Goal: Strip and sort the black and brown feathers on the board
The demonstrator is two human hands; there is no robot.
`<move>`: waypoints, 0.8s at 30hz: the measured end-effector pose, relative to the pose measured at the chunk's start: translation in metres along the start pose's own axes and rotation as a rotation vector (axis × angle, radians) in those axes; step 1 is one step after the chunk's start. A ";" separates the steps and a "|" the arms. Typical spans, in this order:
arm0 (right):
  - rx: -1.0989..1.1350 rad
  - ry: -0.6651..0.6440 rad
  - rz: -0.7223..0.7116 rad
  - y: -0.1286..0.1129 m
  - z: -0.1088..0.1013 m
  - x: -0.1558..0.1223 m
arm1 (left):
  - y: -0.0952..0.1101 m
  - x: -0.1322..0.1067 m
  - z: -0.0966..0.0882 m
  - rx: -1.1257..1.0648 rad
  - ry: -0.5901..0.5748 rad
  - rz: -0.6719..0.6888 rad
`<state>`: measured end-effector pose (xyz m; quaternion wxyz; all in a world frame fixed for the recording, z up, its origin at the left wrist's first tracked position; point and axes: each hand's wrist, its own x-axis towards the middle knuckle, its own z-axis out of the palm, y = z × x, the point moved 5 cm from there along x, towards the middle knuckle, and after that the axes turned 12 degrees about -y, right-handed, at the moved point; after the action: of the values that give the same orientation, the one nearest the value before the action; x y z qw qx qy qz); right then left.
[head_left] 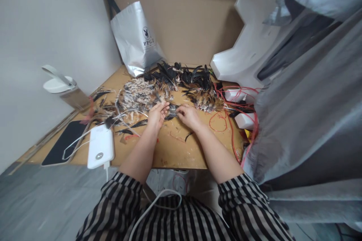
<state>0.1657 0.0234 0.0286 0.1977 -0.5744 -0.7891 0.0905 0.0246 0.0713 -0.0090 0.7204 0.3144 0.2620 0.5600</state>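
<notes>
My left hand (158, 114) and my right hand (189, 115) meet at the middle of a small wooden board (181, 150). Both pinch a small dark feather bundle (171, 110) between their fingertips. Behind them lie a heap of speckled grey-white feathers (135, 96) on the left and a heap of black and brown feathers (195, 83) on the right. A single dark feather (189, 135) lies loose near my right wrist.
A white power bank (100, 147) with a cable and a black phone (64, 143) lie at the board's left. A silver bag (135, 39) leans at the back. Red wires (234, 120) and white blocks (244, 120) crowd the right, beside grey fabric (308, 113).
</notes>
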 end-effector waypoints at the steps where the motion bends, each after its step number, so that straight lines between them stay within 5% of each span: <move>1: -0.057 -0.023 -0.006 -0.005 0.000 -0.001 | 0.000 0.000 0.000 0.002 -0.003 -0.001; 7: -0.295 -0.133 0.008 -0.014 0.009 0.001 | -0.003 -0.001 0.002 0.017 -0.024 -0.014; 15: -0.285 -0.185 0.031 -0.014 0.017 0.003 | -0.001 -0.002 0.005 -0.005 -0.042 -0.013; 19: -0.042 -0.102 0.069 0.001 0.014 0.003 | 0.006 -0.002 0.004 -0.030 -0.021 0.041; 24: 0.612 0.036 0.182 0.027 0.018 0.008 | 0.011 -0.002 0.003 -0.049 -0.002 0.097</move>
<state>0.1803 0.0412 0.0042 0.3664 -0.5579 -0.6671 0.3308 0.0191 0.0706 0.0015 0.7003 0.3093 0.2320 0.6001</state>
